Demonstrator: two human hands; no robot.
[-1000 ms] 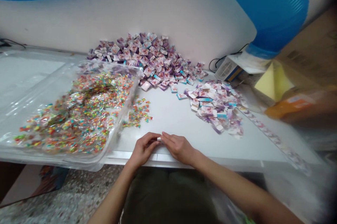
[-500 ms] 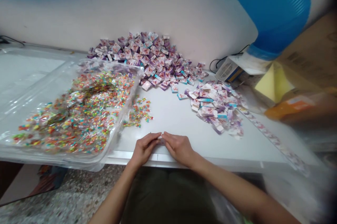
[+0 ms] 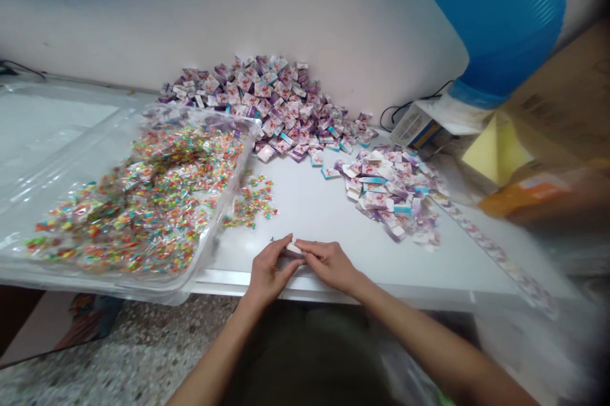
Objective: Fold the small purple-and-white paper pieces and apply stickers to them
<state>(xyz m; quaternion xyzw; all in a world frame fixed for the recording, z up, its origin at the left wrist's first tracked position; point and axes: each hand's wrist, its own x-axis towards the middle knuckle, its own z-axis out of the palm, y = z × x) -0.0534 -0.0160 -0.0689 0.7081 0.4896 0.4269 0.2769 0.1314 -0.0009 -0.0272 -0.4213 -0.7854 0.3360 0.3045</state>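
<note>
Between my fingertips is a small white-ended box (image 3: 294, 248), partly covered by the fingers. My left hand (image 3: 271, 269) grips its left side between thumb and fingers. From the other side, my right hand (image 3: 332, 265) pinches it. Both hands are just above the table's front edge. Right of them lies a loose heap of small purple and white printed boxes (image 3: 381, 193), some looking flat. A bigger pile of similar boxes (image 3: 281, 104) rests against the wall. Small clear packets of colourful pieces (image 3: 252, 201) lie left of my hands.
A clear plastic tray (image 3: 200, 260) full of colourful packets covers the left side and overhangs the table's front edge. A strip of printed card (image 3: 495, 253) lies at the right. Behind it are a yellow sheet (image 3: 495, 148), a grey box (image 3: 415, 128) and a cardboard carton (image 3: 562, 88).
My left hand has turned and its thumb has moved right, closer to the right fingers. More of the box's white end shows. The piles and tray have stayed put.
</note>
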